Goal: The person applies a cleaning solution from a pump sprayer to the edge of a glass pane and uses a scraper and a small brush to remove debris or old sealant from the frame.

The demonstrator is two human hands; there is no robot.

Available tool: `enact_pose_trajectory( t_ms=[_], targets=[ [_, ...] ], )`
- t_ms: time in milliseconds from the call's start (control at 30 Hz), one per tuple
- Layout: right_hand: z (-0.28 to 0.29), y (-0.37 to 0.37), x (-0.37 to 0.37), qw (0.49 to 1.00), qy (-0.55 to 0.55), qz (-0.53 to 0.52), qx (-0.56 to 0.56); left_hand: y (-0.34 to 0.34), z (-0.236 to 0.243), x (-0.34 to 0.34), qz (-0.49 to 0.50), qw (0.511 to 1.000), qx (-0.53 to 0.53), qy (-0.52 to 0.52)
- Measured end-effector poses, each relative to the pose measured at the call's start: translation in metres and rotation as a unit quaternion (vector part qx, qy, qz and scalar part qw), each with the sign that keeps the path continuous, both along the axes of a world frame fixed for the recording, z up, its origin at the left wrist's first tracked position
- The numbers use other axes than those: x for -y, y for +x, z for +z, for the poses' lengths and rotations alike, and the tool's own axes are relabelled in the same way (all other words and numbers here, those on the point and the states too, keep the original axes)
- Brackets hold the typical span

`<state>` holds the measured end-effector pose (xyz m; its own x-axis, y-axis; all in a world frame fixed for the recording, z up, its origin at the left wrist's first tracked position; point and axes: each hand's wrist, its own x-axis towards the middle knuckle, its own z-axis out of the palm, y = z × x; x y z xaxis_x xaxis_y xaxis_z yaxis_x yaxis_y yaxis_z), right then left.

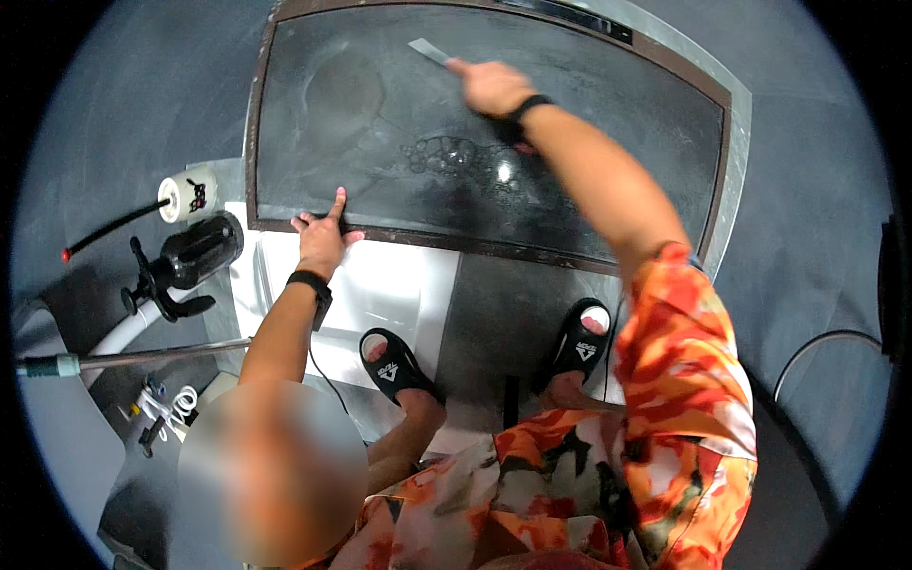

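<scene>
A large dark panel in a brown frame (617, 114) lies in front of me, its surface smeared and wet, with bubbles in the middle. My right hand (494, 92), slightly blurred, grips a flat, pale grey strip (426, 48) near the panel's far side. Under that wrist a small reddish shape shows, too hidden to make out. My left hand (325, 231) rests with fingers spread on the near edge of the frame and panel, left of the middle.
At the left are a white cylindrical container (176, 204) with a black tube, a black pump sprayer (199, 251), a metal pole (157, 356) and white cords (176, 411). My feet in black slides stand below the panel. A hose (807, 350) curves at the right.
</scene>
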<state>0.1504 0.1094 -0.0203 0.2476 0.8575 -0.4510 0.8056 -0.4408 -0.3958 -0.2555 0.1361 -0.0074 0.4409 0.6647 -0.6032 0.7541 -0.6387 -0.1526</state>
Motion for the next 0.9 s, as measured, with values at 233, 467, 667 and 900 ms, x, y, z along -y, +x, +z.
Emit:
enact_pose_trajectory(
  t_ms=[233,467,667,900],
  targets=[
    [-0.007,0.131,0.106,0.973,-0.077,-0.186,0.11,-0.007,-0.013,0.0,-0.038,0.999,0.001,0.025],
    [-0.006,-0.03,-0.064,0.997,0.002,-0.051,0.061,0.007,0.01,0.004,0.058,0.998,-0.002,-0.017],
    [0.006,-0.167,-0.215,0.996,0.08,0.025,0.015,0.011,0.008,0.003,0.073,0.997,0.017,-0.028],
    [-0.001,-0.226,-0.093,0.913,0.119,0.386,-0.049,0.004,0.006,0.01,0.075,0.997,-0.002,-0.016]
  ],
)
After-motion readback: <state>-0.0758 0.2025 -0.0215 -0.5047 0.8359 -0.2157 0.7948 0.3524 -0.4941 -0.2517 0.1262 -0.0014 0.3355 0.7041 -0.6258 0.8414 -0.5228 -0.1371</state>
